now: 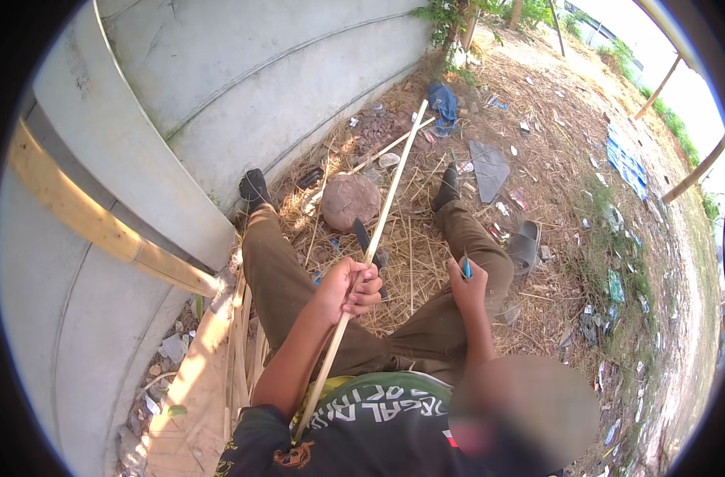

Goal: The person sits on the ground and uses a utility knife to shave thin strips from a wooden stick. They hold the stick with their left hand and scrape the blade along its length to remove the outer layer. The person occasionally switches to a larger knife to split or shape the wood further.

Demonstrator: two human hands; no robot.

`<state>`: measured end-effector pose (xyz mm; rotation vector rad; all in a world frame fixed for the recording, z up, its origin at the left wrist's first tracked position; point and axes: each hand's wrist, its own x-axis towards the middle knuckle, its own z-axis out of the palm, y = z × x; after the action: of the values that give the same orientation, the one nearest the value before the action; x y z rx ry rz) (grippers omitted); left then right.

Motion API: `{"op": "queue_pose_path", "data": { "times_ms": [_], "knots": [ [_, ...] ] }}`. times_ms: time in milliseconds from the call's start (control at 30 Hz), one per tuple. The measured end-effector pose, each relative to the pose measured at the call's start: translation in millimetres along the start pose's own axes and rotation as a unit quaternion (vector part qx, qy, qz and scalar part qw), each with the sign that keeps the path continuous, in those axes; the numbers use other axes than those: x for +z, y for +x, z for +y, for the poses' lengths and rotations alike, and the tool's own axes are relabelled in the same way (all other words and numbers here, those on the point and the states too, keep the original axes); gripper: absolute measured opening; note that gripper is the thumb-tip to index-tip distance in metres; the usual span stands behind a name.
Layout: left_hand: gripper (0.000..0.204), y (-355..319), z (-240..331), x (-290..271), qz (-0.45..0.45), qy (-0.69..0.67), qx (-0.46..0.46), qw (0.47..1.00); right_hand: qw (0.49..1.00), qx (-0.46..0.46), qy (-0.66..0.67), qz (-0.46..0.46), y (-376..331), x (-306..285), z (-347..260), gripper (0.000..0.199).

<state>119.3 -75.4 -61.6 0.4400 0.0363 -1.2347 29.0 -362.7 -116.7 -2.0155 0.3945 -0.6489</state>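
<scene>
- a curved grey concrete wall [219, 87] is rising to the left of the long stick, with a yellow band running along its lower part.
- the ground [553, 191] around the stick is lying covered in dry straw and scattered litter, with a blue cloth [444, 103] sitting just beside the stick's far tip.
- the person is sitting with legs in brown trousers [283, 278] stretched out on either side of the stick, feet pointing away.
- the long stick [382, 215], a thin pale bamboo strip, is running as a diagonal from near the person's chest, up through the left hand, to its far end by the blue cloth; its long axis is pointing away from the body and slightly right.
- a rounded brown stone [350, 200] is resting just left of the stick, between the legs.
- the left hand [350, 288] is clenching around the stick at its lower-middle part, so this hand is the one on it.
- the right hand [467, 288] is hanging to the right of the stick, apart from it, closing around a small blue-handled blade [465, 266] that is pointing upward.
</scene>
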Motion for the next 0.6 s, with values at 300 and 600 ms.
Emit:
{"op": "queue_pose_path", "data": {
  "times_ms": [300,600],
  "knots": [
    [0.036,4,-18,-4,0.072,0.071,0.026,0.995,0.999,0.023,0.016,0.046,6,-1,8,0.045],
    [0.029,7,-28,-5,0.096,0.088,-0.008,0.992,0.982,-0.055,-0.166,-0.072,-1,19,-24,0.029]
  ]
}}
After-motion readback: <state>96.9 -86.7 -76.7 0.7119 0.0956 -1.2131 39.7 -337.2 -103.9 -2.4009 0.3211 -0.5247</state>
